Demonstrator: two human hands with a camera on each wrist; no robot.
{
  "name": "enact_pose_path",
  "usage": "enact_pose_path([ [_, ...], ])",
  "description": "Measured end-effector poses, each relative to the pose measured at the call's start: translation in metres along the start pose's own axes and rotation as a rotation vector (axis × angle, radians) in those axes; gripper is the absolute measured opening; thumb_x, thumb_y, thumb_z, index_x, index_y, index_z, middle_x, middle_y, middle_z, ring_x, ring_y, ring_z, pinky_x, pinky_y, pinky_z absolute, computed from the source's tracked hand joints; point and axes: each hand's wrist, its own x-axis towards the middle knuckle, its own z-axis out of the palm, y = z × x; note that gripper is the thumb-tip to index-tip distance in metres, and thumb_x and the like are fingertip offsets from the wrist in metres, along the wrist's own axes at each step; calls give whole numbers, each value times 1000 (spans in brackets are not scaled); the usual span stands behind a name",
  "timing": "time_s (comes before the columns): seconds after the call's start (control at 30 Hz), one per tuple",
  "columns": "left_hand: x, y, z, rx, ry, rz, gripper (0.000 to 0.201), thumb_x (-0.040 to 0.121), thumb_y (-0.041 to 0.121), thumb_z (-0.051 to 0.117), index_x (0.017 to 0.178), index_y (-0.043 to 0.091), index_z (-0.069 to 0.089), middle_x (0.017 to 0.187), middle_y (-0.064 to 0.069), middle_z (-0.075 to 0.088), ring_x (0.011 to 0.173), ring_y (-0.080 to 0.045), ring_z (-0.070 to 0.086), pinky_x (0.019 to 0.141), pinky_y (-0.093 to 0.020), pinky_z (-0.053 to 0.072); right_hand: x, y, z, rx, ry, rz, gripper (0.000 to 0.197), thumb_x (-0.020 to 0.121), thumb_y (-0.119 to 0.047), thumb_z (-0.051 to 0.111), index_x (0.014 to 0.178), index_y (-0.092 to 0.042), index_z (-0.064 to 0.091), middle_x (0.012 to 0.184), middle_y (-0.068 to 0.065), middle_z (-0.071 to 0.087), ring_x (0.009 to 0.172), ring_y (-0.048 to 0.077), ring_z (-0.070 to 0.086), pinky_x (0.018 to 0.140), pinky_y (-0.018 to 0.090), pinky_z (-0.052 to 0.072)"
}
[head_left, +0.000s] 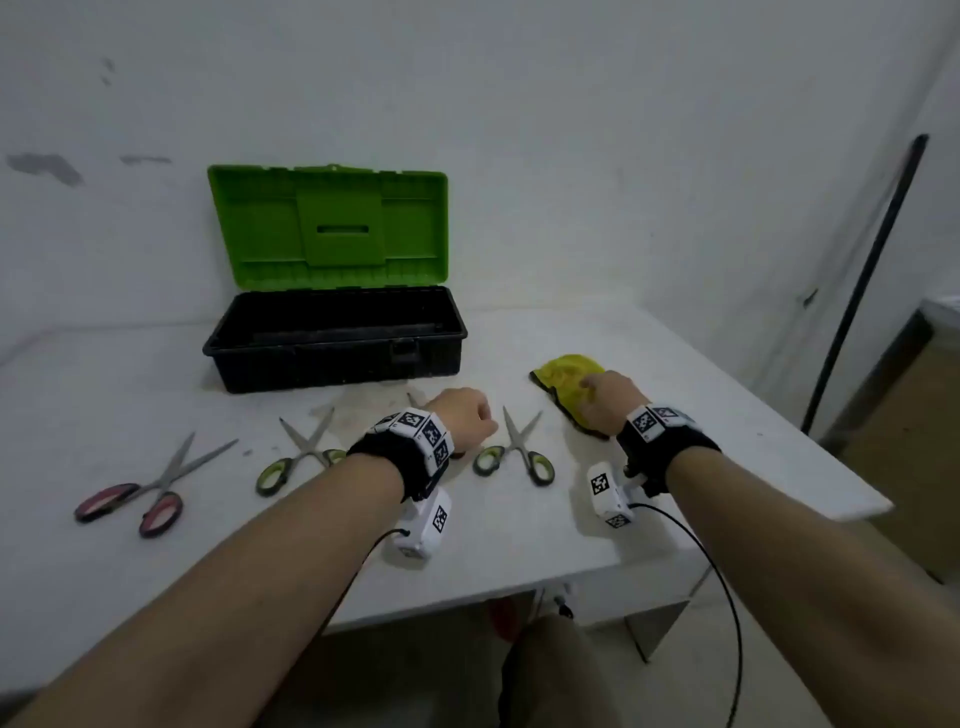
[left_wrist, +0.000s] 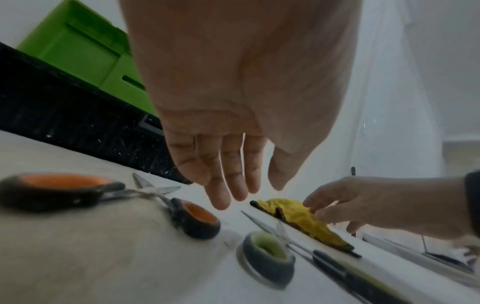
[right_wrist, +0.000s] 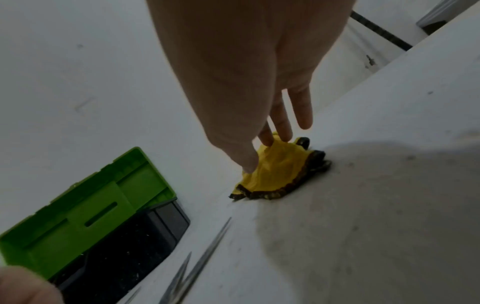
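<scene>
A crumpled yellow cloth with a dark hem lies on the white table, right of centre. My right hand is on it; in the right wrist view thumb and fingertips pinch the bunched yellow cloth. My left hand hovers with straight, relaxed fingers just above orange-handled scissors, holding nothing. Green-handled scissors lie half spread between the two hands.
An open toolbox with a black base and a raised green lid stands at the back. Another green-handled pair and red-handled scissors lie to the left. The table ends close on the right, beside a black pole.
</scene>
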Motion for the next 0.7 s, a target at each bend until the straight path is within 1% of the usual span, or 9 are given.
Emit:
enact_pose_path([
  [0.07,4,6,5,72,-47,-12,31,96,41,57,105,14,69,108,-6,69,98,-25,63,86,-34,51,17,11,9,-46,-25,36,46,105,-26,37,147,-10,37,155,16,33,140,32,34,110,30,27],
  [0.17,8,14,14,130,-115,-22,38,92,47,59,103,12,70,105,-7,70,96,-26,65,86,-36,54,49,28,26,-78,-32,100,46,101,-33,43,140,-8,49,143,20,45,128,35,48,104,36,39],
  [0.23,11,17,16,169,-125,-20,41,89,49,62,103,12,69,103,-7,69,95,-27,65,85,-37,55,65,37,33,-112,-22,96,43,99,-29,48,137,-9,52,139,19,48,124,34,51,101,36,43],
  [0.3,11,18,17,212,-127,-18,40,85,50,67,101,14,68,100,-5,67,91,-26,66,80,-36,56,74,42,36,-152,-13,71,41,97,-24,53,136,-11,54,138,17,51,123,33,53,99,35,44],
  [0.37,11,19,20,234,-144,-14,34,82,45,71,98,15,69,98,-4,68,87,-26,67,76,-34,56,85,45,39,-165,-17,62,38,97,-21,53,134,-13,56,137,16,54,122,33,54,98,36,45],
  [0.47,11,18,22,274,-138,-4,21,85,34,67,96,16,71,99,-5,70,86,-26,68,77,-35,59,92,47,40,-133,-9,69,33,97,-24,51,128,-16,61,133,15,56,115,34,59,95,38,50],
  [0.53,11,18,22,261,-133,-10,19,87,32,63,95,16,71,99,-5,69,85,-26,68,76,-34,58,96,50,40,-78,36,63,30,96,-26,51,121,-18,64,128,14,60,109,34,61,90,39,53],
  [0.6,10,19,20,203,-115,-15,20,91,30,59,94,12,68,99,-7,68,86,-27,66,71,-32,55,98,52,40,9,132,48,27,95,-25,50,116,-16,63,121,14,62,106,35,60,87,40,53],
  [0.7,6,19,10,58,-50,-41,23,97,29,50,100,11,63,100,-7,65,86,-26,62,73,-34,49,97,52,40,221,292,-28,20,100,-28,39,113,-17,50,100,15,63,91,37,58,83,47,51],
])
